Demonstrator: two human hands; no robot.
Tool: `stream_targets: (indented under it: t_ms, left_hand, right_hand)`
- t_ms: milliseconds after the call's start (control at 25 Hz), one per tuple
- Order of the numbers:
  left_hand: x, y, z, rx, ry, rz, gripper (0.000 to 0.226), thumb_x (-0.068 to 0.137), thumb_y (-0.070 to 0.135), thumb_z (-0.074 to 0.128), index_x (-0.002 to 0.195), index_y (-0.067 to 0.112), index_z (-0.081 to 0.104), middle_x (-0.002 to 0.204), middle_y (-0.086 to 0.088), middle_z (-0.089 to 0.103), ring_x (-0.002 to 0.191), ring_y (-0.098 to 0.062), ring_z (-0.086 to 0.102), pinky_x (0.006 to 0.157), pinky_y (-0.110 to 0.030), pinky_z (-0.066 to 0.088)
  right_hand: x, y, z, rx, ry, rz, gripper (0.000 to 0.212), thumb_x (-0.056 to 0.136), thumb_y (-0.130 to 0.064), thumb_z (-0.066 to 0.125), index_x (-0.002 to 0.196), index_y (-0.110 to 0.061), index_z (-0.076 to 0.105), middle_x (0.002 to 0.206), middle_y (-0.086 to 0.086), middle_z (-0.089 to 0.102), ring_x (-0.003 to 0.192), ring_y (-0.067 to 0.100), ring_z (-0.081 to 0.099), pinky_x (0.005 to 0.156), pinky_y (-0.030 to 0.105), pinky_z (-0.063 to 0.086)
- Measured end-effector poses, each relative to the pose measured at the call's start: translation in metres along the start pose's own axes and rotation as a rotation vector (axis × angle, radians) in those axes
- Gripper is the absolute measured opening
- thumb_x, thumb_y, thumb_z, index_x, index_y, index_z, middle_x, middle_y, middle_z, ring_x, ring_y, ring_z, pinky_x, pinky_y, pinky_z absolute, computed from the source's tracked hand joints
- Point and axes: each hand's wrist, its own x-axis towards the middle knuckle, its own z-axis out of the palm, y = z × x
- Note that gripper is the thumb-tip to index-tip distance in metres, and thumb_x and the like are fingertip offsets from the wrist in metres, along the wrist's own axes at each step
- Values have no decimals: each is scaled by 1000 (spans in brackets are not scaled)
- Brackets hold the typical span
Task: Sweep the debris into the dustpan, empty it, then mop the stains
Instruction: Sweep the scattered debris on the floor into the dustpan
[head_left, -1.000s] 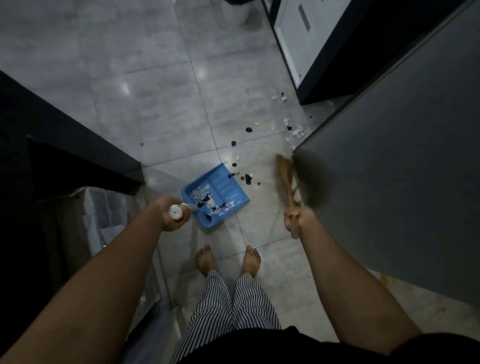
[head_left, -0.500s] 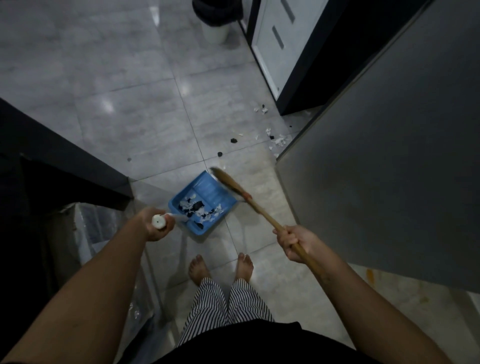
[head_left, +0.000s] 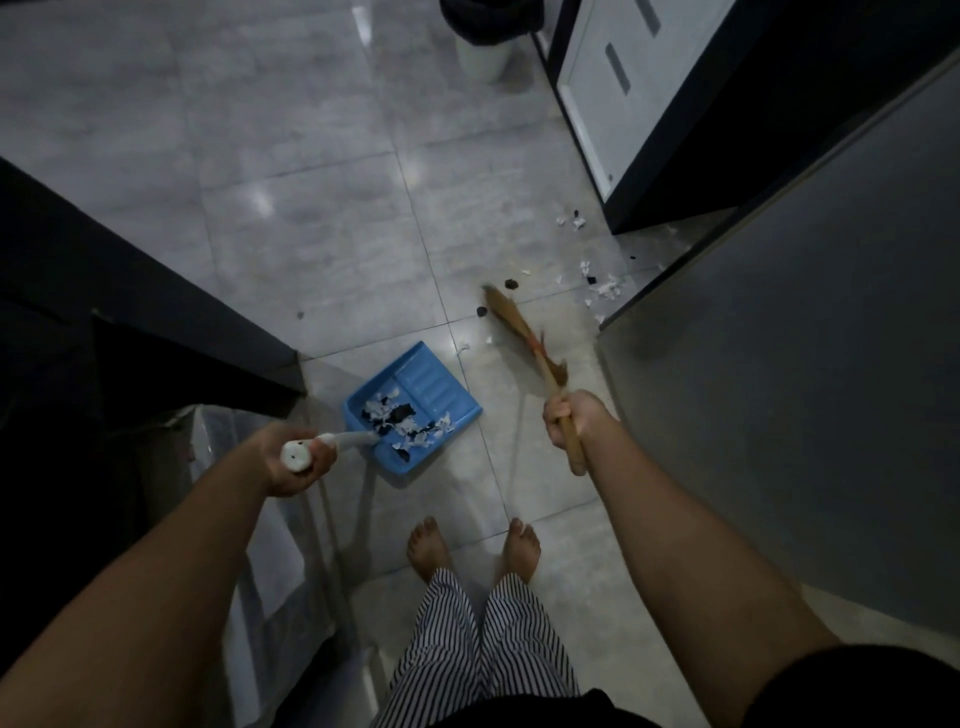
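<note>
broom (head_left: 511, 322) swung away from dustpan (head_left: 415, 400), reset beyond it near remaining debris (head_left: 605, 288); another stroke judged needed. right hand (head_left: 571, 418) clenched on broom, left hand (head_left: 293, 457) clenched on dustpan handle.

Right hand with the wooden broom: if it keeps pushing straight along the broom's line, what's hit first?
Probably the small dark lump of debris beside the wooden broom tip, with grey floor tile beyond; the right hand is well back. Motion blur leaves depth uncertain.
</note>
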Motion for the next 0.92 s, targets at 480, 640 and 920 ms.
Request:
stream_targets:
  t_ms: [480, 640, 920]
  left_hand:
    - [1, 26, 22, 40, 15, 83, 18, 98, 8, 34, 89, -4, 43, 74, -11, 40, 24, -19, 47, 29, -17, 42]
    - [-12, 45, 48, 84, -30, 94, 20, 99, 11, 36, 89, -5, 44, 74, -11, 41, 31, -20, 50, 30, -18, 44]
    - [0, 109, 137, 165, -31, 29, 24, 101, 18, 36, 106, -5, 41, 75, -9, 42, 26, -18, 48, 32, -16, 44]
  right_hand:
    - [-78, 30, -48, -258, -12, 178, 36, 107, -19, 26, 73, -11, 37, 37, 1, 35, 19, 9, 30, 23, 6, 22]
    - [-84, -5, -34, -3, -56, 77, 39, 108, -23, 21, 75, -10, 36, 35, 1, 35, 17, 9, 30, 20, 10, 21]
    - [-31, -107, 19, 398, -77, -56, 38, 107, -18, 17, 71, -16, 29, 30, 2, 33, 16, 10, 32, 22, 13, 26]
